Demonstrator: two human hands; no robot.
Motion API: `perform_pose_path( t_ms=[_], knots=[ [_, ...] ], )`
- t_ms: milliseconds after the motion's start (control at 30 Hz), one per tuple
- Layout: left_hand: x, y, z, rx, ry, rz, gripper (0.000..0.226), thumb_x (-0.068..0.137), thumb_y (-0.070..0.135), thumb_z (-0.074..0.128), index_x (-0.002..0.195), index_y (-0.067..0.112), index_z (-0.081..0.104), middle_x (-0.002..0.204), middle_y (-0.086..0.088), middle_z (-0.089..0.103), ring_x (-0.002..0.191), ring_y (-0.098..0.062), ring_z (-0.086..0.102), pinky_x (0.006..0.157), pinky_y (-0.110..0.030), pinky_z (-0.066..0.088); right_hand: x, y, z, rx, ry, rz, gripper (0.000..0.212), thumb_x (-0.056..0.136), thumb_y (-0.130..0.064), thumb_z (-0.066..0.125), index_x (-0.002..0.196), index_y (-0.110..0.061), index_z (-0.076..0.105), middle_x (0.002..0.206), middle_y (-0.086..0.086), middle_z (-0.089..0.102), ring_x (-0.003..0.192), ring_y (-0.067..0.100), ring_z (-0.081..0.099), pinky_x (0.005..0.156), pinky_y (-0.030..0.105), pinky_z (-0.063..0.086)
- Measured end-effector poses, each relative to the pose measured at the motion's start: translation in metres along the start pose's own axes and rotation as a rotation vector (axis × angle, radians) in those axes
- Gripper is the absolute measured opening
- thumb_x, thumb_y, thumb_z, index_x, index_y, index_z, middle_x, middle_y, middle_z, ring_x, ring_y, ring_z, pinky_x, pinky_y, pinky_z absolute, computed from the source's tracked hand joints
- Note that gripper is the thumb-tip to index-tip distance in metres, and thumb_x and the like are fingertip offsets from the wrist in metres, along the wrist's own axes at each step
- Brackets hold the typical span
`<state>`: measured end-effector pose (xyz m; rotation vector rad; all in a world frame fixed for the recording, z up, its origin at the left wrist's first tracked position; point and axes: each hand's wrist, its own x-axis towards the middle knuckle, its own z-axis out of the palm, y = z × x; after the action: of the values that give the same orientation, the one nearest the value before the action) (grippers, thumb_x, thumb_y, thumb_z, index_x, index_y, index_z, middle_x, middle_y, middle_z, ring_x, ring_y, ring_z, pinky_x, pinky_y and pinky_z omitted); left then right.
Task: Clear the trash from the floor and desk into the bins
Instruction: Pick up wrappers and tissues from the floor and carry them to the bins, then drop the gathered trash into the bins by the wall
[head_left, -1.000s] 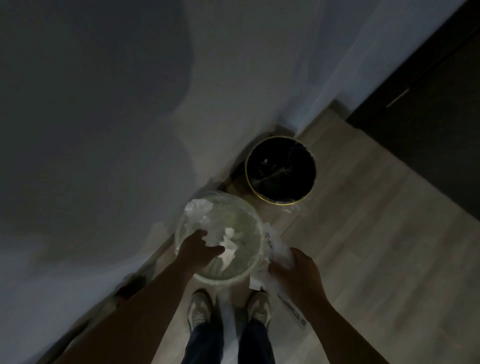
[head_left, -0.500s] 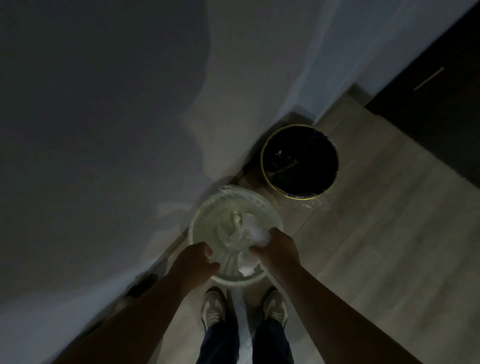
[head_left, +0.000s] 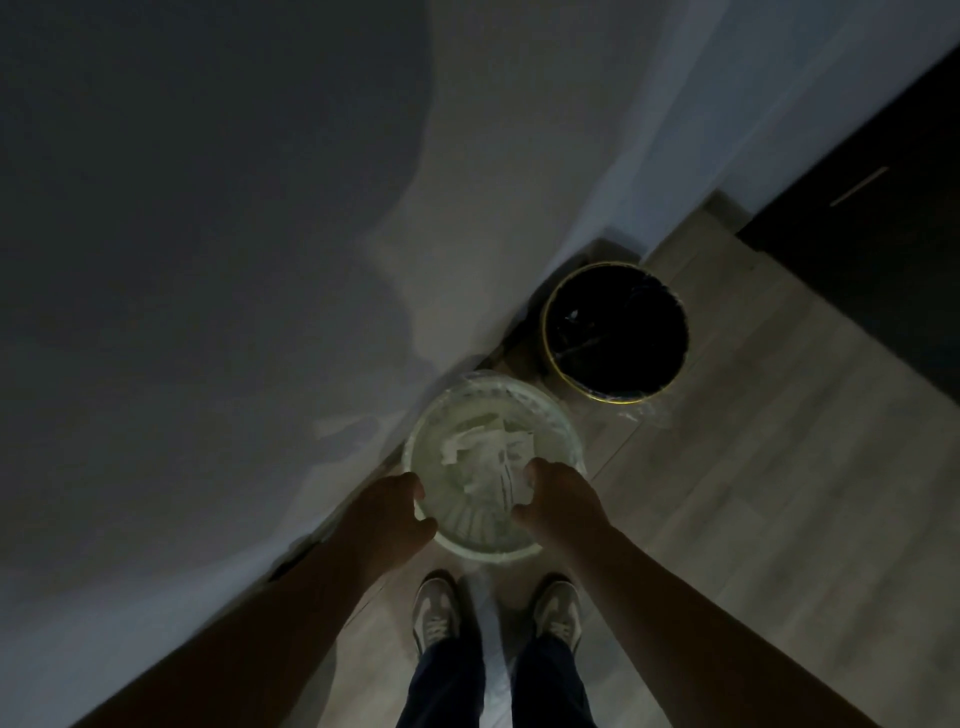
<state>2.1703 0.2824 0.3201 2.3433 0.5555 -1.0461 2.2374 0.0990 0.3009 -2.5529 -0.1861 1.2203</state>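
Observation:
A white round bin (head_left: 563, 434) with a clear liner stands on the floor just in front of my shoes. Crumpled white paper (head_left: 483, 457) lies inside it. My left hand (head_left: 392, 512) curls around the bin's near-left rim. My right hand (head_left: 563, 501) hangs over the near-right rim, its fingers closed on the edge of the paper inside. A black bin (head_left: 615, 332) with a gold rim and a dark liner stands beyond, to the right, against the wall.
A pale wall (head_left: 260, 260) runs diagonally on the left, right behind both bins. Light wooden floor (head_left: 779, 493) spreads to the right. A dark cabinet or door (head_left: 883, 234) fills the upper right corner. The light is very dim.
My right hand brought the paper from the floor beside the white bin over its rim and down inside. My left hand drew back from the bin's inside to its rim.

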Motion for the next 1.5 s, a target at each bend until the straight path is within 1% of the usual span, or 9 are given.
perform_pose_path(
  t_ms=[333,467,600,733,833,967,1067,1200,1500],
  knots=[
    [-0.131,0.04,-0.098,0.15,0.094,0.168,0.044,0.091,0.037,0.056,0.129,0.02,0.045,0.126,-0.001,0.052,0.116,-0.017,0.05,0.092,-0.023,0.037,-0.138,-0.048,-0.108,-0.216,0.081,-0.269,0.047,0.085,-0.03,0.062,0.127,-0.016,0.05,0.124,0.007,0.054,0.118,0.023,0.051,0.095,0.03,0.041],
    [-0.212,0.074,-0.15,0.152,0.258,0.262,0.046,0.09,0.037,0.059,0.131,0.019,0.047,0.124,-0.001,0.055,0.113,-0.014,0.052,0.09,-0.018,0.036,-0.208,-0.074,-0.181,-0.23,0.16,-0.431,0.046,0.085,-0.031,0.063,0.128,-0.019,0.05,0.125,0.002,0.054,0.119,0.017,0.049,0.094,0.025,0.036],
    [-0.296,0.109,-0.198,0.092,0.428,0.308,0.045,0.088,0.036,0.063,0.129,0.021,0.051,0.121,0.002,0.057,0.109,-0.01,0.054,0.085,-0.011,0.034,-0.278,-0.097,-0.258,-0.253,0.227,-0.602,0.038,0.086,-0.029,0.064,0.121,-0.016,0.055,0.117,0.002,0.058,0.108,0.018,0.054,0.088,0.029,0.045],
    [-0.381,0.138,-0.229,0.086,0.654,0.336,0.046,0.088,0.04,0.062,0.13,0.027,0.051,0.123,0.008,0.057,0.108,-0.005,0.053,0.08,-0.004,0.028,-0.345,-0.117,-0.323,-0.273,0.321,-0.787,0.039,0.086,-0.034,0.065,0.123,-0.024,0.055,0.114,-0.006,0.058,0.104,0.01,0.055,0.089,0.026,0.046],
    [-0.443,0.154,-0.24,0.06,0.848,0.297,0.043,0.086,0.042,0.063,0.127,0.029,0.054,0.122,0.011,0.057,0.107,-0.005,0.055,0.083,-0.009,0.034,-0.39,-0.135,-0.358,-0.293,0.421,-0.951,0.035,0.085,-0.036,0.066,0.118,-0.027,0.058,0.108,-0.011,0.058,0.1,0.006,0.054,0.084,0.019,0.041],
    [-0.518,0.167,-0.255,0.072,1.051,0.234,0.041,0.085,0.044,0.063,0.124,0.033,0.055,0.121,0.015,0.057,0.099,-0.002,0.056,0.086,-0.012,0.039,-0.45,-0.171,-0.387,-0.291,0.514,-1.147,0.034,0.081,-0.034,0.07,0.113,-0.023,0.062,0.106,-0.01,0.061,0.1,0.008,0.057,0.087,0.026,0.045],
    [-0.57,0.164,-0.265,0.112,1.158,0.171,0.043,0.087,0.045,0.061,0.127,0.032,0.054,0.123,0.016,0.056,0.068,0.009,0.048,0.074,-0.003,0.031,-0.497,-0.203,-0.397,-0.291,0.562,-1.3,0.035,0.08,-0.034,0.07,0.112,-0.026,0.062,0.105,-0.013,0.061,0.099,0.005,0.056,0.087,0.023,0.043],
    [-0.638,0.141,-0.253,0.107,1.295,0.046,0.044,0.085,0.046,0.061,0.127,0.033,0.054,0.121,0.018,0.056,0.071,0.027,0.043,0.07,0.007,0.029,-0.554,-0.24,-0.386,-0.315,0.601,-1.485,0.033,0.08,-0.032,0.07,0.111,-0.028,0.06,0.103,-0.016,0.059,0.098,0.002,0.055,0.086,0.021,0.042],
    [-0.806,0.056,-0.16,0.117,1.523,-0.375,0.046,0.083,0.052,0.059,0.127,0.041,0.049,0.125,0.022,0.052,0.065,0.006,0.047,0.075,-0.006,0.033,-0.69,-0.307,-0.274,-0.372,0.446,-1.851,0.034,0.083,-0.037,0.064,0.117,-0.033,0.058,0.11,-0.02,0.057,0.104,-0.002,0.052,0.091,0.02,0.043]
  ],
)
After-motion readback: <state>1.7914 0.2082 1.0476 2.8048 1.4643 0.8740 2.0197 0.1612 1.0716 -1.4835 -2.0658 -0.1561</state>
